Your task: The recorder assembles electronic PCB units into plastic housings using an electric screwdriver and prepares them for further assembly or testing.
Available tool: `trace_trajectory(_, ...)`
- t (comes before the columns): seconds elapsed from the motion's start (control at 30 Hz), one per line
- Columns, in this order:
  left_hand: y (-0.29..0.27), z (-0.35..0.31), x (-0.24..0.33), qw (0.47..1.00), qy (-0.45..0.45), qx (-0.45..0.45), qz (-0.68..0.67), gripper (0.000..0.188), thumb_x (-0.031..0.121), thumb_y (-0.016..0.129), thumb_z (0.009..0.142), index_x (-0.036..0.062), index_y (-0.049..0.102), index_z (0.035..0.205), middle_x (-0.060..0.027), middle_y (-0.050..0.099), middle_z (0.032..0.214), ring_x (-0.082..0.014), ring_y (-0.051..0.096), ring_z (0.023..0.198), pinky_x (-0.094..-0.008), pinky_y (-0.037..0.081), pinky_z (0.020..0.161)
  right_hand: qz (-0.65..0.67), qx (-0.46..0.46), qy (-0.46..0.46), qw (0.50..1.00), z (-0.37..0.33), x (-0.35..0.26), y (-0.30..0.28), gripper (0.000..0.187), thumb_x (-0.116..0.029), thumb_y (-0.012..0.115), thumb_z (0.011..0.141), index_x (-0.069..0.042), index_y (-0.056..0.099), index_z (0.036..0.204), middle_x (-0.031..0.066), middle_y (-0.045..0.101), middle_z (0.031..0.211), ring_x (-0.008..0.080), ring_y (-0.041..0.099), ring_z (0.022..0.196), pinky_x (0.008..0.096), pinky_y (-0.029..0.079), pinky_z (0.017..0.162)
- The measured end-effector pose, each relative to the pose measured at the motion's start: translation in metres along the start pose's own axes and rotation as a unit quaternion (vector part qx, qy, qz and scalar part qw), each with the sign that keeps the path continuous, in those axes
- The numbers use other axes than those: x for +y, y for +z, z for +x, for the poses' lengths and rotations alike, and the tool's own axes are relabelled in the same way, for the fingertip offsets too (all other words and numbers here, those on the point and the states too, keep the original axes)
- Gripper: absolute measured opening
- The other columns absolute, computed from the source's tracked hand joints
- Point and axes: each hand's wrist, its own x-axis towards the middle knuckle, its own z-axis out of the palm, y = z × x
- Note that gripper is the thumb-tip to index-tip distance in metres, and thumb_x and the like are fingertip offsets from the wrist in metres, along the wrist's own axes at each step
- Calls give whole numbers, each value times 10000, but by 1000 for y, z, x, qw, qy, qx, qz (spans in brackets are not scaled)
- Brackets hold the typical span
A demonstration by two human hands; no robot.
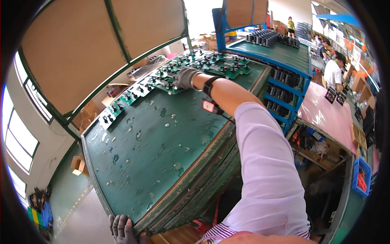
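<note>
A green-topped workbench [154, 162] fills the middle of the view, its surface scuffed and spotted. Along its far side lie several green circuit boards [111, 115] fitted with black parts, some with red tips. My right hand [185, 78], in a grey glove, reaches across to these boards. Its fingers are curled at the edge of one circuit board [174, 88], and the hand's back partly covers them. At the bench's near left corner rests my left hand [124, 229], gloved with some bare fingertips, its fingers stretched out against the edge and holding nothing.
Beyond the bench, a blue rack [298, 93] carries rows of black parts on its shelves and top. A pink-covered table [325, 116] stands to the right, with people working behind it. Brown panels [73, 53] in a green frame rise at the left. A cardboard box [79, 166] sits below.
</note>
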Motion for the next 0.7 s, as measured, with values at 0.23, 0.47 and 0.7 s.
trace_trajectory(0.23, -1, -2, 5, 999, -32, 3, -10, 393, 348, 495, 810, 2, 541, 991, -197, 547, 1016, -407, 497, 960, -491, 365, 895, -2, -40, -55, 998, -5, 9, -13, 404, -354, 321, 861, -93, 572, 1041, 143, 582, 1021, 299, 554, 944, 390, 418, 810)
trace_trajectory(0.47, 1, -9, 3, 999, -46, 6, -20, 404, 358, 522, 800, 6, 539, 996, -189, 544, 1039, -404, 491, 976, -491, 347, 916, 91, -70, 3, 993, -13, 14, -17, 483, -443, 325, 852, -77, 575, 1045, 141, 578, 1040, 299, 535, 978, 384, 400, 848)
trace_trajectory(0.7, 7, -5, -4, 1000, -11, 24, 5, 427, 407, 473, 810, 5, 482, 950, -161, 553, 951, -365, 527, 890, -519, 353, 891, 68, -10, 24, 997, 1, 12, -13, 363, -386, 393, 858, -113, 580, 1005, 100, 596, 990, 272, 584, 850, 359, 464, 747)
